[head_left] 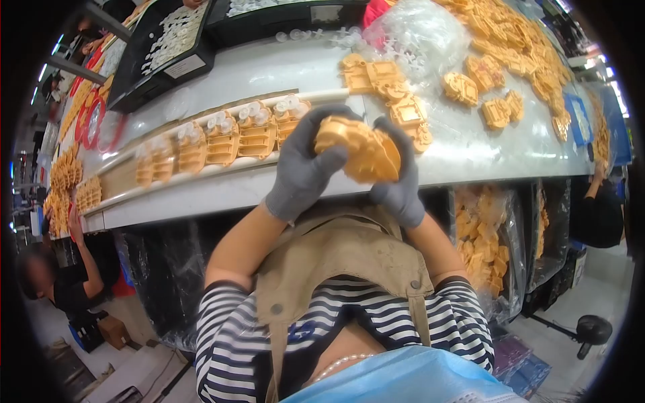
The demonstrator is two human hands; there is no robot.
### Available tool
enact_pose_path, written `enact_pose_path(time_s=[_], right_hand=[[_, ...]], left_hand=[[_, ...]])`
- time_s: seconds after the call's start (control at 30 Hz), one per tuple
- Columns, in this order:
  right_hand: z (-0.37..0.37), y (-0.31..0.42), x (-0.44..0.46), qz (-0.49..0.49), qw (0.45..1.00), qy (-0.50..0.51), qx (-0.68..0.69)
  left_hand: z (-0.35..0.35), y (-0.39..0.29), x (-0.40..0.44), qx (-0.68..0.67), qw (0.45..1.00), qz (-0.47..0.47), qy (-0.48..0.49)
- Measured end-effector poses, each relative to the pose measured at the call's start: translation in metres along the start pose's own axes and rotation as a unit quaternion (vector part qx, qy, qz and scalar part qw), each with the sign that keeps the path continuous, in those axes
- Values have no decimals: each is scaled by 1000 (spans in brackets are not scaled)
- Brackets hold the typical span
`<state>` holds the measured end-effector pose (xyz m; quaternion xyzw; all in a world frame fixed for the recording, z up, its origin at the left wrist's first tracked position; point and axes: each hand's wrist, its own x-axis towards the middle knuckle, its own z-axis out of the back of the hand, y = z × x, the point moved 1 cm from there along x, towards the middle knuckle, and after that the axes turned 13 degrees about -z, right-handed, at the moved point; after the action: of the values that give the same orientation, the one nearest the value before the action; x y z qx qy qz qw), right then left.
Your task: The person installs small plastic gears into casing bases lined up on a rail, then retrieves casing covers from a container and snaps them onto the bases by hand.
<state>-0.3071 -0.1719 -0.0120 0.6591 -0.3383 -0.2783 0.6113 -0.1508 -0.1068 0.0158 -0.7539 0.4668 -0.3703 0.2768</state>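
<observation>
Between my two grey-gloved hands, just above the table's front edge, is a yellow-orange moulded plastic housing (363, 149). My left hand (304, 171) wraps its left side, the thumb pressed on the near face. On the right side, the fingers of my right hand (402, 181) close round its edge. To the left, a row of similar yellow housings (222, 142) lies on a track, several with clear white round pieces (252, 113) at their tops. More yellow housings (406, 113) lie just beyond my right hand.
Black bins (168, 43) of small white parts stand at the back left. A clear plastic bag (416, 33) and a heap of yellow parts (524, 43) occupy the back right. Below the table are lined boxes of yellow parts (480, 235). Other people (74, 269) sit at both sides.
</observation>
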Motion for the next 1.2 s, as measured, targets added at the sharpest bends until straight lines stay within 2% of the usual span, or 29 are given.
enact_pose_path(time_s=[0.1, 0.23, 0.33, 0.57, 0.67, 0.87, 0.93, 1.2], right_hand=[[-3, 5, -9, 25, 993, 48, 107], [6, 30, -3, 186, 972, 21, -145], [1, 43, -6, 183, 972, 3, -147], [-3, 46, -7, 186, 971, 0, -150], [1, 47, 1, 101, 992, 34, -72], [6, 52, -6, 146, 977, 10, -157], [9, 52, -4, 153, 974, 40, -163], [-1, 52, -12, 163, 972, 8, -170]], left_hand=[[-7, -3, -10, -16, 999, 47, 9], [-6, -6, -22, -22, 998, 60, 10], [-5, -5, -28, -26, 999, 23, 7], [-6, -11, -27, -26, 1000, 14, 6], [-4, -11, -24, 2, 1000, -1, 9], [-9, -15, -20, 18, 998, -4, 67], [-6, -15, -22, 26, 996, -1, 85], [0, -14, -33, 103, 993, -4, 63]])
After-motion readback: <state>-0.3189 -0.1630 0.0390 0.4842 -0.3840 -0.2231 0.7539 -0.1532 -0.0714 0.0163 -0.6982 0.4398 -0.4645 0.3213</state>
